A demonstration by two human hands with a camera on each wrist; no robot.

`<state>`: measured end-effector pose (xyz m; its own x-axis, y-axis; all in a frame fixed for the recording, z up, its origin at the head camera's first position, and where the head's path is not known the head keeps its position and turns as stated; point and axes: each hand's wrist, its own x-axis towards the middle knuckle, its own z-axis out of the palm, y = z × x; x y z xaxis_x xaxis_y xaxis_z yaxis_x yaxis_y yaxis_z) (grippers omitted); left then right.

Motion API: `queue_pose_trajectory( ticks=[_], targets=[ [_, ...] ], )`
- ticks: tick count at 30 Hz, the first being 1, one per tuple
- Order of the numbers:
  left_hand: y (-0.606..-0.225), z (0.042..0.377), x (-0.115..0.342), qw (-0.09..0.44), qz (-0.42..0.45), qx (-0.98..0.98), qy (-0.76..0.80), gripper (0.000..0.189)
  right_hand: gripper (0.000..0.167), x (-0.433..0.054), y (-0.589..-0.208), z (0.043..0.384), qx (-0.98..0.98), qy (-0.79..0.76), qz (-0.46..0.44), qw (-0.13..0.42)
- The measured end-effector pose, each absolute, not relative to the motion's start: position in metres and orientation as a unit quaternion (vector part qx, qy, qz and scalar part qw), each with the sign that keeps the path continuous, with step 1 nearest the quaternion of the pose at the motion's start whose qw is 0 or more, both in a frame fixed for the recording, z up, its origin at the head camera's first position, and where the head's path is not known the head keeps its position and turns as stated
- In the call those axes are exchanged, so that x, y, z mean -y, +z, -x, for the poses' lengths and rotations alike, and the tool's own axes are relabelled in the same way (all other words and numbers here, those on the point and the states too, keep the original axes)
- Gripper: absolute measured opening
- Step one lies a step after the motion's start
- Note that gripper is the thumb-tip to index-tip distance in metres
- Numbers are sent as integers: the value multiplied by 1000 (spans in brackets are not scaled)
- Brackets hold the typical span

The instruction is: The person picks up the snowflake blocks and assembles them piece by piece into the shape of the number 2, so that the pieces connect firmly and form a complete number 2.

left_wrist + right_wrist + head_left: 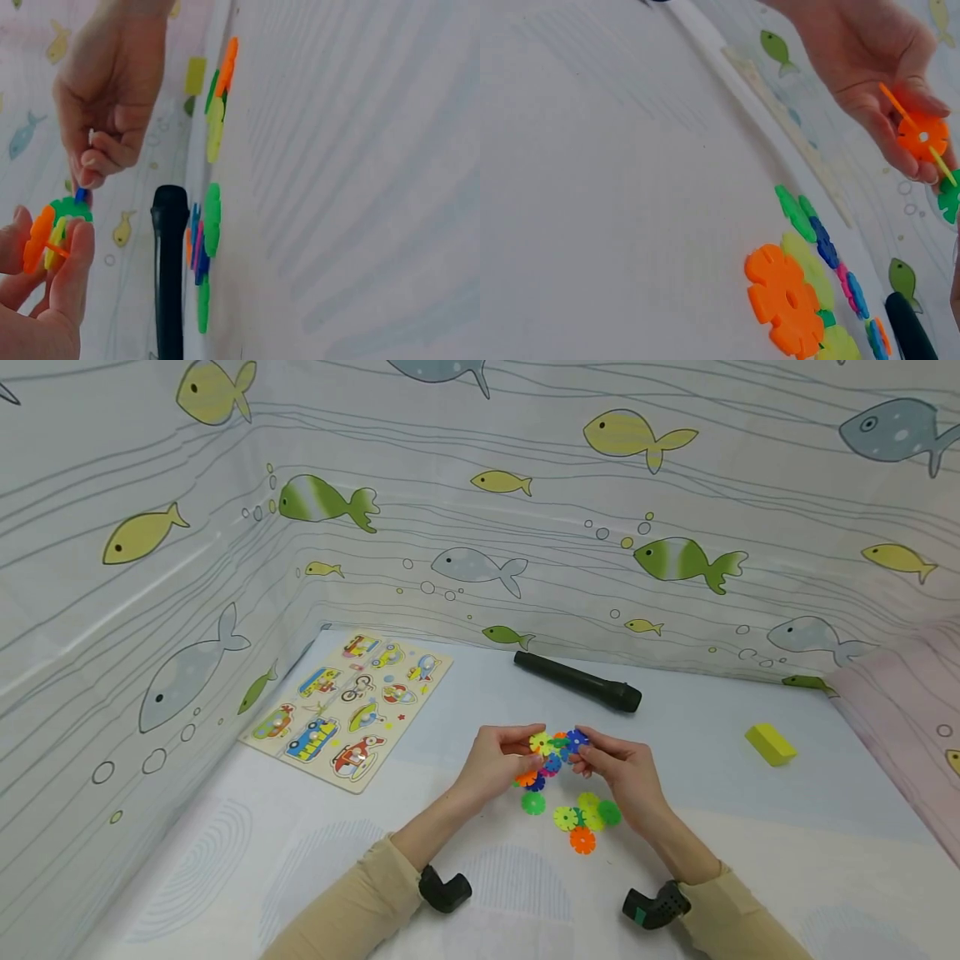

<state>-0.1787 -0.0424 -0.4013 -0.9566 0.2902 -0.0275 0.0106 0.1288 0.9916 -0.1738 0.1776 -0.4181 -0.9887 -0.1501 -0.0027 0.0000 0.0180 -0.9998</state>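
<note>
Above the table, my left hand (pixel 487 764) pinches a small chain of joined notched plastic discs: an orange one (pixel 922 136), a yellow one (pixel 541 743) and a green one (pixel 71 208). Opposite it, my right hand (pixel 630 772) pinches a blue notched disc (pixel 577 740) between thumb and fingertips. The blue disc's edge meets the green disc in the left wrist view. Beneath the hands lie several loose discs, among them a green disc (pixel 533 802), an orange disc (pixel 582 840) and a yellow disc (pixel 566 818). Fingers partly cover the held pieces.
A black microphone (pixel 577 682) lies beyond the hands. At the left is a wooden puzzle board (pixel 382 714) with vehicle pictures. A yellow block (pixel 771 744) sits at the right. Fish-patterned sheets (pixel 570 527) wall the table at the back and sides.
</note>
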Motion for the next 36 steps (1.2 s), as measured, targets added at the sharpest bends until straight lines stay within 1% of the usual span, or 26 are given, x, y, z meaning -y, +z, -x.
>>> queue_pose_trajectory(
  ticks=[19, 27, 31, 36],
  targets=[
    [-403, 175, 37, 94, -100, -750, 647, 43, 43, -172, -419, 168, -683, -729, 14, 43],
    [-405, 175, 37, 95, -110, -748, 647, 42, 41, -168, -415, 167, -710, -703, 12, 31],
    [-402, 176, 39, 106, -115, -737, 658, 43, 44, -169, -416, 169, -741, -670, 23, 23],
    [-398, 176, 40, 132, -115, -722, 669, 44, 51, -171, -417, 171, -752, -658, 40, 19]
  ],
)
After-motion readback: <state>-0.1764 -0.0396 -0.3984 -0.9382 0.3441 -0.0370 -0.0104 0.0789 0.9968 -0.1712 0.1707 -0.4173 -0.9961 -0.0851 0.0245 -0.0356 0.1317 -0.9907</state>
